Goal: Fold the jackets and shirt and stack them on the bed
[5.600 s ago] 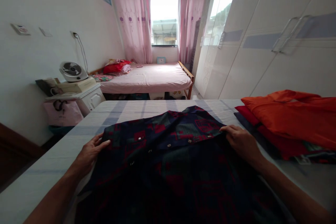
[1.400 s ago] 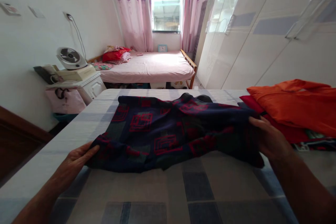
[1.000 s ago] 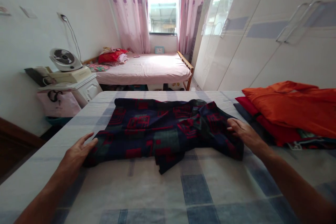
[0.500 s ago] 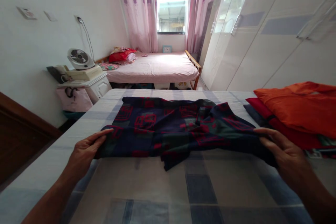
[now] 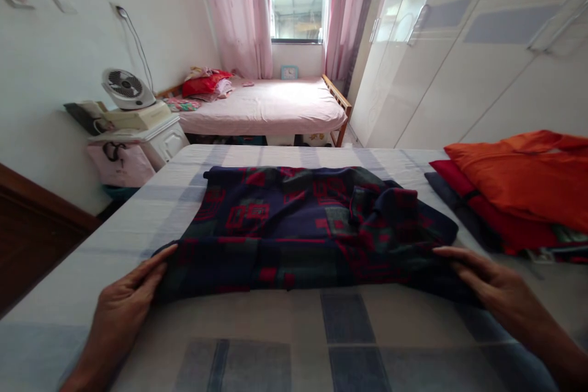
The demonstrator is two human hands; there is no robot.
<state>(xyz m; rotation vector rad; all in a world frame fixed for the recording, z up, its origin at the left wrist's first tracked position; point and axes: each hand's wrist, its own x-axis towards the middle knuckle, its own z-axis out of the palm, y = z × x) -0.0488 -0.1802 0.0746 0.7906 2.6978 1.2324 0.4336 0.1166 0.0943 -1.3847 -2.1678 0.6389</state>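
A dark navy shirt (image 5: 285, 214) with red and green block patterns lies spread across the bed, its near edge turned over in a long strip. My left hand (image 5: 128, 294) pinches the near left corner of the cloth between thumb and fingers. At the opposite end, my right hand (image 5: 491, 282) grips the near right part, with the fingertips partly hidden by fabric. A bunched, crumpled section rises on the right side of the shirt, close to what looks like its collar.
Checked bedding (image 5: 275, 324) covers the bed under the shirt. To the right sits a pile of folded clothes with an orange garment (image 5: 519, 177) on top. Beyond stand a second bed (image 5: 275, 104), a small fan (image 5: 126, 89) on a cabinet, and a white wardrobe (image 5: 441, 73).
Both hands have come nearer to me, drawing the shirt's near edge along. A loose flap that hung below that edge no longer shows. The crumpled part on the right has shifted.
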